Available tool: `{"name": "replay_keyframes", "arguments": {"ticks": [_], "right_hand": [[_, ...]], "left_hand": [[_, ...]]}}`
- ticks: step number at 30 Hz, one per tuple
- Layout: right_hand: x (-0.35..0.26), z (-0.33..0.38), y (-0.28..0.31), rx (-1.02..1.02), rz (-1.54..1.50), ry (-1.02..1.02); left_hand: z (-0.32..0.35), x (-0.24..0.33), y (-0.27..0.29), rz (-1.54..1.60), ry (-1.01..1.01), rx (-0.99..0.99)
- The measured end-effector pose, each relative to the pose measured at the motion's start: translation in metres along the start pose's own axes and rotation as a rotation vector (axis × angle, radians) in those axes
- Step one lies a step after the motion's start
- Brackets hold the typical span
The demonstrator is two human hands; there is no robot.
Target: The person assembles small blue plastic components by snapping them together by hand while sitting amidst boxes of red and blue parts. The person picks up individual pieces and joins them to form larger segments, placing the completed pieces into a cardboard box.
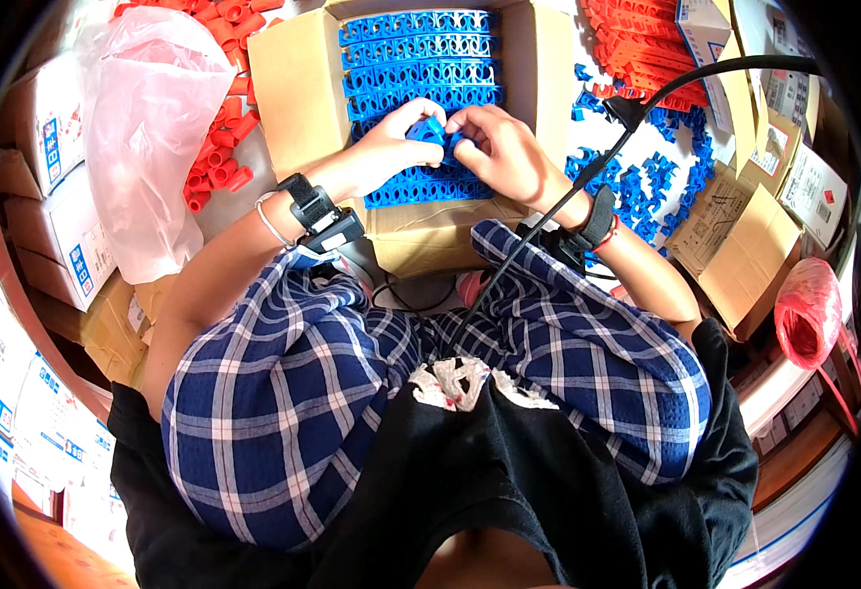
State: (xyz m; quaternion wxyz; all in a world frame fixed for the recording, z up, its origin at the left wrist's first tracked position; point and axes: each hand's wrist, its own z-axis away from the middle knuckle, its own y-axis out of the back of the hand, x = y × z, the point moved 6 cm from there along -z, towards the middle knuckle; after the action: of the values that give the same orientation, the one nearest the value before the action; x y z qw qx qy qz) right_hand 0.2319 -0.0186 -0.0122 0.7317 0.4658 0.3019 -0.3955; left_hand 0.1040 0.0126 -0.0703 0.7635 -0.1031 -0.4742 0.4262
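Observation:
An open cardboard box [293, 93] stands in front of my knees, holding several neat rows of blue plastic pipe clips [421, 75]. Over the near half of those rows, my left hand [383, 155] is closed around a blue pipe clip [428, 130], gripped between thumb and fingers. My right hand [509, 157] meets it from the right, thumb and forefinger pinched on another blue clip [456, 143]. The two pieces are close together or touching; the fingers hide the exact contact.
Loose blue clips [637, 191] lie right of the box, with red strips [642, 44] beyond. Red pipe fittings [219, 157] and a clear plastic bag [151, 128] are at left. Cartons flank both sides. A black cable [588, 172] crosses before my right forearm.

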Motion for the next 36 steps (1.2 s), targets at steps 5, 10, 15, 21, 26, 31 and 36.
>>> {"name": "replay_keyframes", "arguments": {"ticks": [5, 10, 15, 21, 26, 31, 36], "right_hand": [[0.002, -0.006, 0.01, 0.009, 0.061, 0.054], [0.005, -0.025, 0.052, 0.14, 0.079, -0.016], [0.027, -0.041, 0.072, 0.082, 0.168, 0.009], [0.018, -0.04, 0.08, 0.209, -0.223, 0.157], [0.003, -0.042, 0.095, 0.378, 0.462, 0.413], [-0.001, -0.044, 0.08, 0.389, 0.703, 0.43], [-0.006, -0.049, 0.07, 0.387, 0.996, 0.434]], "left_hand": [[0.0, 0.002, 0.0, -0.111, -0.045, 0.011], [0.0, -0.004, -0.001, -0.015, 0.086, -0.001], [-0.001, -0.003, -0.001, 0.018, 0.077, -0.009], [-0.001, -0.007, 0.003, 0.039, 0.064, -0.016], [-0.002, -0.006, 0.002, 0.043, 0.071, -0.022], [0.0, -0.005, 0.001, 0.043, 0.077, -0.017], [0.0, -0.004, 0.001, 0.037, 0.076, -0.017]]}}
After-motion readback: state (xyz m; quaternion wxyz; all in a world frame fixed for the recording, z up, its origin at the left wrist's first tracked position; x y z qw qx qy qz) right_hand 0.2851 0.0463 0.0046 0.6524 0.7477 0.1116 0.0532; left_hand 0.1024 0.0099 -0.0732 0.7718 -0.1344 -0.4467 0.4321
